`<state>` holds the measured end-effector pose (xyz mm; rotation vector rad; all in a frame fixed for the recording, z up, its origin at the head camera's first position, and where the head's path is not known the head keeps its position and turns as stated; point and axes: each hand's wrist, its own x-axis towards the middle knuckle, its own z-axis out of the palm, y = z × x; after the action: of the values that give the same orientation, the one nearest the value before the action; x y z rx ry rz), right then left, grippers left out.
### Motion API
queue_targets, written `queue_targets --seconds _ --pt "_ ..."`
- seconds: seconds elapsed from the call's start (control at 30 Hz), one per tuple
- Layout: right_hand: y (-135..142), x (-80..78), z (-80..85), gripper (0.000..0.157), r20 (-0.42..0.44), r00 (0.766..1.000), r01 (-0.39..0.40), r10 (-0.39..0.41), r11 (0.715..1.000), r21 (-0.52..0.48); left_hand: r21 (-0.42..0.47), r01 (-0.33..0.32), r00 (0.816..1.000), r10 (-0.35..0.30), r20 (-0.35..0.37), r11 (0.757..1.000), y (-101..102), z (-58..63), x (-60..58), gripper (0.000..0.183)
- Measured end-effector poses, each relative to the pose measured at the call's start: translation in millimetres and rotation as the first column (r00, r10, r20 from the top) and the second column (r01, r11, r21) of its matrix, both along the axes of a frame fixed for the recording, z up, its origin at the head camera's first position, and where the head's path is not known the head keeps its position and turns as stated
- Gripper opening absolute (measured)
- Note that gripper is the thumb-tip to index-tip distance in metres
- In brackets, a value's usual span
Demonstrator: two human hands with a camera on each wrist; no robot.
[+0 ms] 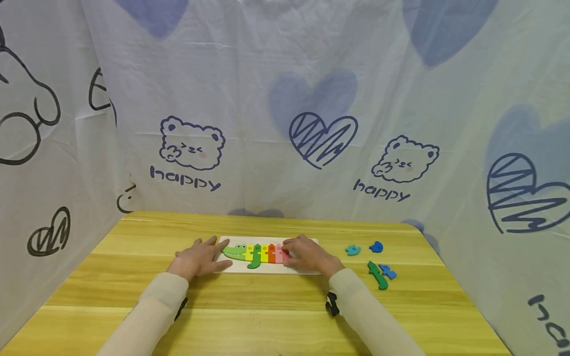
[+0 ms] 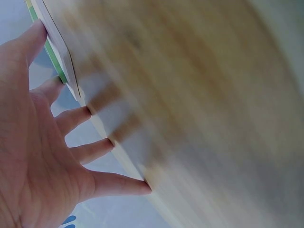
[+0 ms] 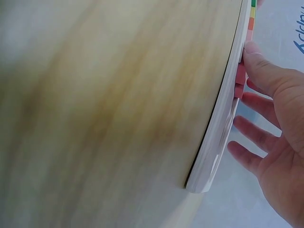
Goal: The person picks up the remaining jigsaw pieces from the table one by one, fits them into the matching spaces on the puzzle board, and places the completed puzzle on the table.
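A crocodile puzzle lies in its white board (image 1: 267,269), with a green head (image 1: 233,253) at the left and yellow, green, orange and pink pieces (image 1: 278,253) behind it. My left hand (image 1: 200,258) rests spread at the board's left end. In the left wrist view its thumb and index fingertip touch the board's edge, and the other fingertips rest on the table. At the row's right end my right hand (image 1: 307,254) pinches a red puzzle piece (image 3: 241,73) between thumb and index finger, low over the board. Its other fingers extend loosely above the board.
Right of the board lie loose puzzle pieces: a teal one (image 1: 353,250), a dark blue one (image 1: 376,246), a green leg-shaped one (image 1: 377,276) and a blue one (image 1: 388,271). A printed white curtain (image 1: 249,188) stands behind the wooden table (image 1: 249,316).
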<state>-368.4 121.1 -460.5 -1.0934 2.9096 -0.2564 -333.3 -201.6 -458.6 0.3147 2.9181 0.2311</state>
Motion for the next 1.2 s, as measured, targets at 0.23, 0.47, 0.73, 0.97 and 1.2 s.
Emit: queue_targets --seconds 0.23,0.47,0.73,0.97,1.2 --pt "-1.1 0.7 0.0 0.048 0.017 1.000 0.016 -0.016 1.000 0.001 0.001 0.000 1.000 0.000 0.005 1.000 -0.6 -0.4 0.5 0.079" --pt "-2.6 3.3 0.6 0.048 0.022 0.999 0.029 -0.028 1.000 -0.006 0.011 -0.002 1.000 0.002 0.010 1.000 -0.8 0.0 2.3 0.079" --pt "1.3 3.5 2.9 0.043 0.007 1.000 -0.001 0.001 1.000 0.005 0.011 0.001 1.000 -0.001 0.006 1.000 -0.9 -1.9 2.8 0.079" --pt "13.7 6.0 8.8 0.044 -0.027 0.999 -0.031 0.031 0.999 -0.012 0.001 0.000 1.000 0.000 0.000 1.000 -1.0 -1.2 2.2 0.079" --pt "29.2 14.6 17.8 0.049 0.007 1.000 0.017 -0.016 1.000 -0.022 0.002 0.005 1.000 -0.005 0.000 1.000 -0.1 1.1 1.8 0.079"
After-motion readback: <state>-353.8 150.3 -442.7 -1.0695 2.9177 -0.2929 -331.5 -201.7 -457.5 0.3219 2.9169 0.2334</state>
